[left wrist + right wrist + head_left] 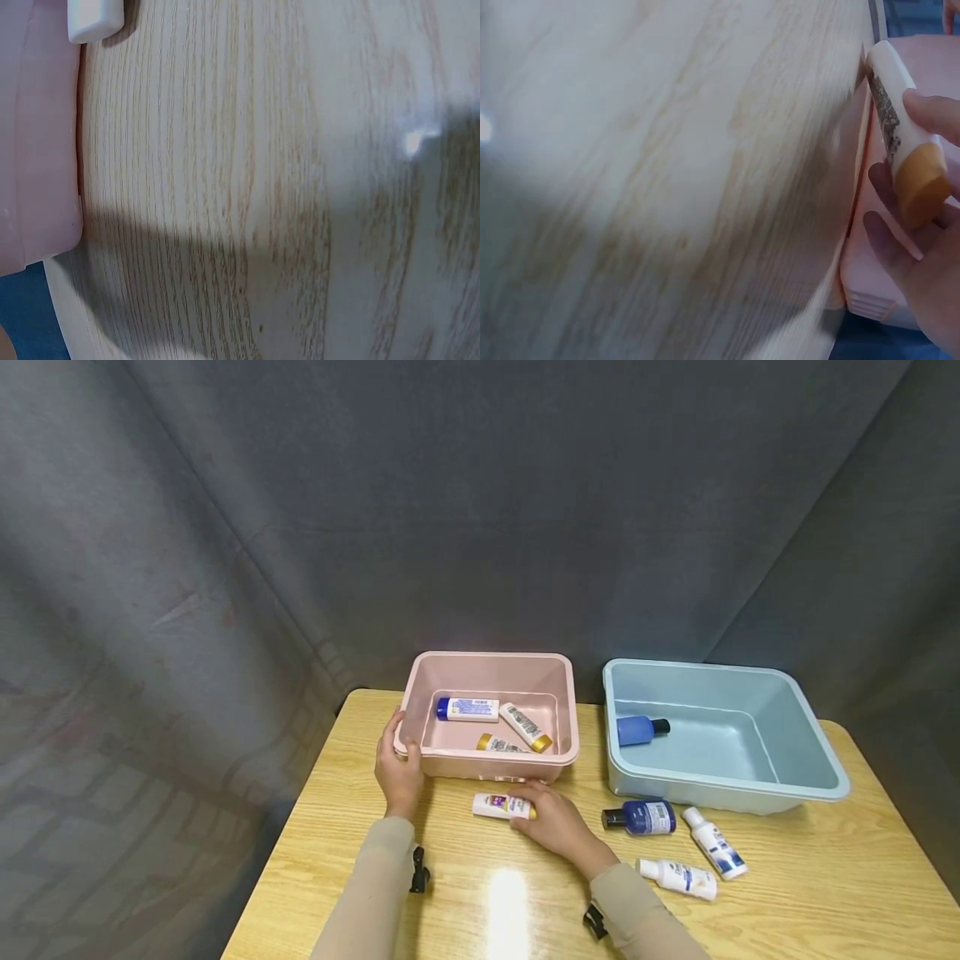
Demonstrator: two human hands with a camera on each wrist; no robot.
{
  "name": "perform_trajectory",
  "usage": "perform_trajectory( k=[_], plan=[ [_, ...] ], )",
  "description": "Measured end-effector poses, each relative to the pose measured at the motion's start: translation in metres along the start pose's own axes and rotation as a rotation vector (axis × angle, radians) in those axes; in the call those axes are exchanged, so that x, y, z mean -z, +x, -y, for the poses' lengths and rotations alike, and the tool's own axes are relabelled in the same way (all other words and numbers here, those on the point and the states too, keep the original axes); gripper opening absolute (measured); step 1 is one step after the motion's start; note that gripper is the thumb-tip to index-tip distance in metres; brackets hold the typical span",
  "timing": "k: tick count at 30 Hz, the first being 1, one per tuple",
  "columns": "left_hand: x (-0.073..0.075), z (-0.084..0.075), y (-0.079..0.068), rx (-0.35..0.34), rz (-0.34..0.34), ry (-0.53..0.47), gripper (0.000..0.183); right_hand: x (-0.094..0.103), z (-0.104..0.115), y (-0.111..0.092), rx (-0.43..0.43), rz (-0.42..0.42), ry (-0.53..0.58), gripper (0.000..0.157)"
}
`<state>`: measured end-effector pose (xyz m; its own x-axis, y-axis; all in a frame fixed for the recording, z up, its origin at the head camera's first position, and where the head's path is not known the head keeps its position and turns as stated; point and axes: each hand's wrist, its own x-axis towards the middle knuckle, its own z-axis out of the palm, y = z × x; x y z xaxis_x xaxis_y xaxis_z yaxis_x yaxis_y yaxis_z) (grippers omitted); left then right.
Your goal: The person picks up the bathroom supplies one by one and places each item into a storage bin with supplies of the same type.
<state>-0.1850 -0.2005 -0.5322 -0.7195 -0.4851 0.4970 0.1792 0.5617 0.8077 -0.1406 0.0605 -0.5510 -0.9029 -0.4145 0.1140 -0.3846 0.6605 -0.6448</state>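
My right hand (528,802) grips a white tube with a yellow cap (497,806) that lies on the wooden table (465,902), just in front of the pink bin (491,766). In the right wrist view the tube (889,97) sits between thumb and fingers (904,247), cap toward the camera, beside the pink bin (866,277). My left hand (397,747) holds the pink bin's left rim. Three small tubes lie inside the bin: a blue-capped one (467,708) and two yellow-capped ones (525,727) (498,745).
A light blue bin (787,781) stands to the right with a blue bottle (641,729) inside. In front of it lie a dark blue bottle (641,817) and two white bottles (714,842) (678,877). A grey curtain hangs behind the table.
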Motion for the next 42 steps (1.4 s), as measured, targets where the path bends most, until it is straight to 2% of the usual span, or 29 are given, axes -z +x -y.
perform_trajectory(
  k=[16,24,42],
  plan=[
    [0.0,-0.001,0.0,0.009,0.01,-0.004,0.047,0.006,0.007,-0.005,0.056,-0.082,0.061,0.045],
    [0.0,-0.002,0.0,0.028,0.013,0.006,0.047,0.015,0.011,-0.009,0.109,-0.07,0.087,0.045],
    [0.001,-0.003,0.0,0.04,0.017,0.014,0.047,0.026,0.02,-0.018,0.214,-0.099,0.065,0.041]
  ],
)
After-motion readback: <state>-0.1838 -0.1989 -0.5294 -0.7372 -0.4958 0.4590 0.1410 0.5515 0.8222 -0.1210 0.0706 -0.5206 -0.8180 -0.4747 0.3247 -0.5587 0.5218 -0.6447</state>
